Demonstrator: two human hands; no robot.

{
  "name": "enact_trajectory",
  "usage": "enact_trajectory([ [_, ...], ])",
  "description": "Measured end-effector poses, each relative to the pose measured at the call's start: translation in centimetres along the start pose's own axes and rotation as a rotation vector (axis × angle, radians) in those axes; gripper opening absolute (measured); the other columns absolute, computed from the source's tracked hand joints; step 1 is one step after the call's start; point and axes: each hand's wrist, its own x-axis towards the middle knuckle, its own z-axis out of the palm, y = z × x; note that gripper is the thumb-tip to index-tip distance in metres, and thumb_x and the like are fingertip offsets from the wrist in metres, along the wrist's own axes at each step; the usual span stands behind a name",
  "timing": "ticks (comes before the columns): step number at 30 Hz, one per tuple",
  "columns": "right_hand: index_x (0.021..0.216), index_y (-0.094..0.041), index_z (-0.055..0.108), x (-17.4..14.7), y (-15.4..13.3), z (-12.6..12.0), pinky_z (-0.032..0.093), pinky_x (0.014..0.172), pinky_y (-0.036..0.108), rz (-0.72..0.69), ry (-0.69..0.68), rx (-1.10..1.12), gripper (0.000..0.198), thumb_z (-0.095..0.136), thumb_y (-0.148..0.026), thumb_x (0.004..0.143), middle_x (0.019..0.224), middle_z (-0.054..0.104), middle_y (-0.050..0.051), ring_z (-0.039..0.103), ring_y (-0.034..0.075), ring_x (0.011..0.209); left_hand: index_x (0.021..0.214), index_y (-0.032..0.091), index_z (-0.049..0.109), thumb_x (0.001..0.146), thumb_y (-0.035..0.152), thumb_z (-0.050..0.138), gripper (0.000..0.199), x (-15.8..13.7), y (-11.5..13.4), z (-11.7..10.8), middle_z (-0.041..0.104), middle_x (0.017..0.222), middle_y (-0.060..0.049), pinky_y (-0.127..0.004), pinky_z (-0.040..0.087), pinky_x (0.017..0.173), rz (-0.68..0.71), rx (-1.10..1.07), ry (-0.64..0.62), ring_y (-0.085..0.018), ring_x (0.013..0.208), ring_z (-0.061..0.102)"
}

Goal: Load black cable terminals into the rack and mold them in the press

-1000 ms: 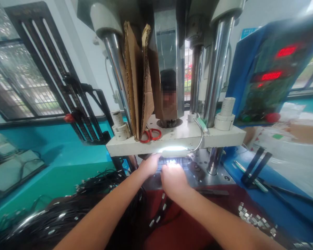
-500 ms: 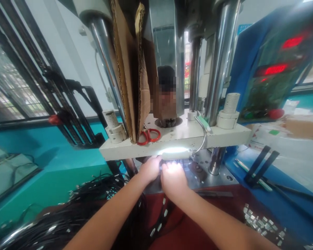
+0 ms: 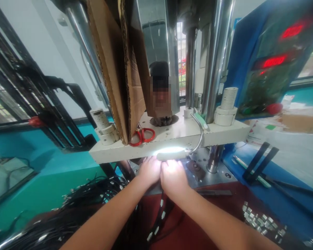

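My left hand [image 3: 150, 170] and my right hand [image 3: 174, 177] meet side by side under the front edge of the press's white plate [image 3: 216, 133]. Right above them a bright lamp bar [image 3: 172, 155] lights the knuckles. My right hand is closed, and black cables with silver metal connectors [image 3: 161, 203] run down from beneath it. The fingers of my left hand are bent forward, their tips hidden, and what they hold cannot be made out. Below the plate lies the metal press bed [image 3: 211, 178], with a bolted dark block [image 3: 195, 168] right of my hands.
Red-handled scissors [image 3: 143, 136] and upright cardboard [image 3: 114, 69] rest on the plate. A heap of black cables [image 3: 54, 222] lies left. Loose metal connectors [image 3: 261, 218] lie on the red surface [image 3: 198, 222] at right. A blue control box [image 3: 266, 69] shows red digits.
My view has shifted slightly, so the press appears a little further left. The fingers of my left hand have moved forward under the lamp. My right hand stays nearly in place.
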Motion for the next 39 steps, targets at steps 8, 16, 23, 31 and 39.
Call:
enact_trajectory([
  [8,0.082,-0.015,0.065,0.4,1.0,0.6,0.03,0.078,0.041,0.05,-0.002,-0.011,0.009,0.056,-0.013,0.082,0.076,0.068,0.009,0.054,0.028,0.084,0.11,0.022,0.062,0.089,0.026,0.041,0.03,-0.1,0.8,-0.6,0.062,0.111,-0.01,-0.042,0.036,0.097,0.035,0.042,0.046,-0.026,0.102,0.055],
  [16,0.083,-0.014,0.067,0.8,1.0,0.9,0.031,0.079,0.041,0.079,-0.016,-0.009,0.015,0.053,-0.011,0.086,0.083,0.069,0.011,0.054,0.028,0.086,0.111,0.022,0.06,0.089,0.025,0.043,0.028,0.1,0.8,-0.1,0.062,0.113,-0.01,-0.045,0.038,0.093,0.049,0.077,0.061,-0.028,0.105,0.053],
  [23,0.086,-0.013,0.068,0.7,0.9,0.9,0.033,0.086,0.043,0.101,-0.045,0.019,0.021,0.047,-0.009,0.088,0.089,0.069,0.012,0.055,0.028,0.092,0.108,0.017,0.059,0.091,0.029,0.049,0.023,1.1,0.8,1.2,0.062,0.107,-0.007,-0.047,0.041,0.091,0.024,0.088,0.055,-0.024,0.104,0.055],
  [31,0.097,-0.014,0.067,0.9,3.8,-1.7,0.042,0.078,0.033,0.186,-0.032,0.087,0.024,0.044,-0.016,0.089,0.099,0.068,0.012,0.061,0.025,0.091,0.111,0.022,0.062,0.091,0.02,0.042,0.028,0.2,0.4,-0.5,0.063,0.113,-0.01,-0.045,0.041,0.094,0.097,0.076,0.048,-0.026,0.106,0.055],
  [39,0.107,-0.008,0.056,0.2,5.7,-1.1,0.045,0.069,0.031,0.378,-0.065,0.232,0.027,0.05,-0.022,0.085,0.088,0.071,0.016,0.067,0.027,0.085,0.119,0.024,0.059,0.096,0.026,0.034,0.034,1.3,0.4,-0.9,0.063,0.118,-0.005,-0.039,0.04,0.098,0.154,-0.015,0.017,-0.022,0.109,0.055],
])
